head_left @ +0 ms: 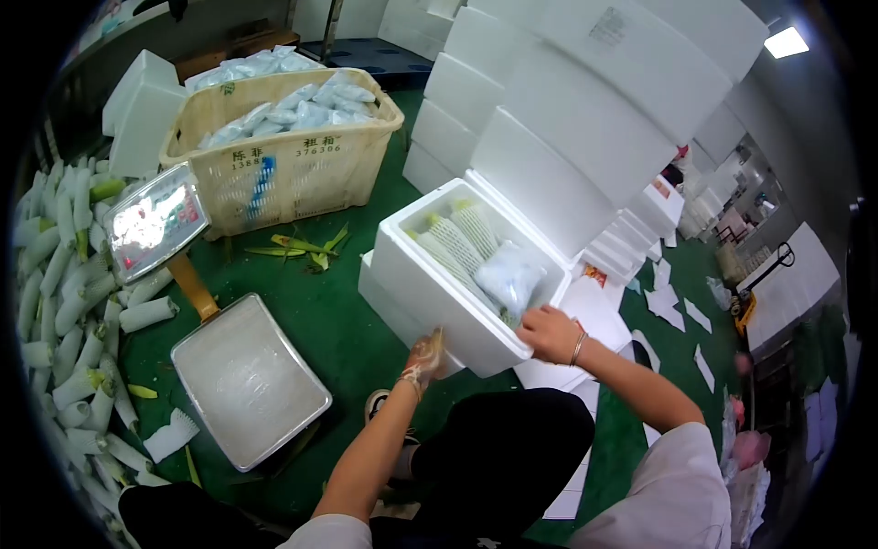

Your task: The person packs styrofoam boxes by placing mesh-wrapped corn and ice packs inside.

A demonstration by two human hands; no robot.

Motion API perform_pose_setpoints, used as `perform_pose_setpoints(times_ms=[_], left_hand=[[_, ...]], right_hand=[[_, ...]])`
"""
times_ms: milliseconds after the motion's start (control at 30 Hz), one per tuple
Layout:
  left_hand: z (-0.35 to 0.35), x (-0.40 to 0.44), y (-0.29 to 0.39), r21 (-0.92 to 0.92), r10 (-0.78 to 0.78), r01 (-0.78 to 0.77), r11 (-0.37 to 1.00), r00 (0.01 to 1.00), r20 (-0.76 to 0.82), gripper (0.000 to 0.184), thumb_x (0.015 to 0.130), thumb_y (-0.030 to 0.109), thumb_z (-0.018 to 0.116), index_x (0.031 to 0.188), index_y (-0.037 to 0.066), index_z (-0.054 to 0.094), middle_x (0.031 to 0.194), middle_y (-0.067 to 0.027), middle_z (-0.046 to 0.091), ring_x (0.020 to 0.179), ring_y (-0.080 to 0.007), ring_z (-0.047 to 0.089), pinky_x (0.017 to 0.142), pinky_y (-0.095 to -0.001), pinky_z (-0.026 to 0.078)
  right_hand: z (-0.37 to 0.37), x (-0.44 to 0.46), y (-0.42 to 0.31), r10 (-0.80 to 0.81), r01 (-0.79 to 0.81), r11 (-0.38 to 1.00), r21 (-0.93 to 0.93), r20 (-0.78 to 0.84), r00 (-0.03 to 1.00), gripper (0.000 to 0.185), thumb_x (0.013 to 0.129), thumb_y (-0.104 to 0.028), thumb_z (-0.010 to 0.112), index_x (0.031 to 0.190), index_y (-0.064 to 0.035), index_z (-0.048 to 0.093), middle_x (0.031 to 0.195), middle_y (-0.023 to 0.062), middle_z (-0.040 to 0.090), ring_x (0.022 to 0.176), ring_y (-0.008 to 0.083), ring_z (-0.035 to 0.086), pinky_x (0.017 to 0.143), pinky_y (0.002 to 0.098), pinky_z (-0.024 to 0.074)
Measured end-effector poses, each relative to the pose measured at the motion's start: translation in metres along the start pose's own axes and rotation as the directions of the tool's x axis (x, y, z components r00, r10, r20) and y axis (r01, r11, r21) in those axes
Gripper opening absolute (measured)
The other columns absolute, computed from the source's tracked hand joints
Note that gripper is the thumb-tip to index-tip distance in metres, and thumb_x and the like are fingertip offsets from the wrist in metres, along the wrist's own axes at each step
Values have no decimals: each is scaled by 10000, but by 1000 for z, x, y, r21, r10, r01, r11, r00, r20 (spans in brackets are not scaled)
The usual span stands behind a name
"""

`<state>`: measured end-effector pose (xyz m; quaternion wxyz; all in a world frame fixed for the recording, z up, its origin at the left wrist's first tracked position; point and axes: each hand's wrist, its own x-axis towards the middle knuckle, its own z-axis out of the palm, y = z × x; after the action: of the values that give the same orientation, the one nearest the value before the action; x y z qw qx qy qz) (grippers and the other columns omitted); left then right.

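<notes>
An open white foam box (457, 320) stands tilted in front of me, on another white box. Inside lie several net-wrapped vegetables (455, 240) and a clear bag with pale blue contents (509, 276). My left hand (423, 355), in a thin clear glove, presses against the box's near side wall, its fingers partly hidden. My right hand (549, 333) has its fingers curled over the rim at the box's right corner. Left of the box is a scale with a bare metal plate (251, 380) and a lit display (157, 222).
A yellowish crate (283, 183) of pale blue bags stands behind the scale. Net-wrapped vegetables (78, 293) pile up at the far left. Tall stacks of white foam boxes (558, 110) rise behind the open box. Leaves (297, 245) and white sheets (665, 307) lie on the green floor.
</notes>
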<state>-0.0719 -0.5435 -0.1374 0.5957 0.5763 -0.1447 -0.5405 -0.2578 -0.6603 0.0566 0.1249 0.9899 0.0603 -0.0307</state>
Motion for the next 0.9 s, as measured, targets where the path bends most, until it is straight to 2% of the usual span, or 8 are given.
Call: perform_pose_setpoints(times_ms=[100, 200, 300, 433, 533, 633, 833, 900], left_hand=[[3, -32, 46, 22, -32, 33, 999, 999, -32, 706, 927, 561, 375, 1065, -115, 527, 871, -181, 620, 834, -254, 584, 716, -342, 492], [5, 4, 18, 303, 428, -372, 877, 893, -141, 753, 898, 577, 436, 1043, -160, 499, 898, -237, 614, 872, -306, 602, 787, -337, 462], [6, -3, 39, 239, 101, -48, 970, 972, -213, 810, 867, 606, 462, 1145, -156, 463, 1033, -309, 589, 1017, -400, 579, 865, -385, 449], [2, -14, 35, 360, 297, -123, 925, 824, -482, 741, 874, 587, 459, 1217, -70, 474, 1120, -307, 560, 1042, -380, 558, 924, -391, 419], [-22, 16, -1, 565, 500, -286, 774, 824, -267, 718, 874, 568, 480, 1202, -71, 481, 1110, -301, 563, 1051, -367, 555, 924, -370, 414], [-4, 6, -1, 531, 476, -313, 788, 856, -202, 609, 885, 470, 537, 1149, -76, 490, 1013, -269, 601, 955, -380, 581, 848, -373, 444], [8, 1, 11, 565, 540, -332, 756, 804, -250, 631, 880, 435, 569, 1179, -106, 444, 951, -245, 622, 915, -386, 580, 853, -432, 429], [-12, 56, -56, 462, 512, -347, 816, 805, -300, 598, 905, 405, 539, 1218, -94, 437, 1023, -255, 600, 968, -359, 570, 865, -436, 428]], right_hand=[[9, -7, -14, 119, -115, 993, 34, -194, 974, 358, 562, -115, 726, 852, -101, 515, 831, 60, 502, 838, 251, 529, 770, 367, 439], [15, 2, -23, 194, -196, 980, 24, -290, 937, 334, 580, -94, 714, 846, -96, 513, 845, 59, 512, 849, 250, 532, 820, 386, 440], [12, 6, -21, 182, -177, 983, 40, -247, 952, 334, 576, -81, 704, 855, -94, 520, 861, 58, 521, 860, 247, 536, 861, 400, 434], [-2, 35, -29, 172, -143, 983, 117, -289, 942, 329, 571, -61, 691, 859, -99, 536, 860, 49, 523, 850, 240, 531, 825, 373, 435], [1, 42, -28, 206, -173, 971, 167, -204, 957, 336, 553, -56, 692, 851, -113, 549, 862, 45, 535, 837, 240, 527, 831, 366, 431], [7, 28, -12, 250, -231, 966, 116, -199, 948, 289, 572, -31, 680, 819, -105, 550, 856, 46, 542, 857, 245, 534, 847, 377, 432], [10, 26, -14, 337, -307, 935, 178, -174, 925, 311, 577, 19, 640, 859, -75, 548, 896, 62, 538, 889, 260, 534, 910, 427, 429], [6, 25, -26, 431, -391, 889, 238, -149, 890, 388, 592, -9, 652, 953, -64, 524, 988, 96, 512, 965, 297, 505, 940, 455, 403]])
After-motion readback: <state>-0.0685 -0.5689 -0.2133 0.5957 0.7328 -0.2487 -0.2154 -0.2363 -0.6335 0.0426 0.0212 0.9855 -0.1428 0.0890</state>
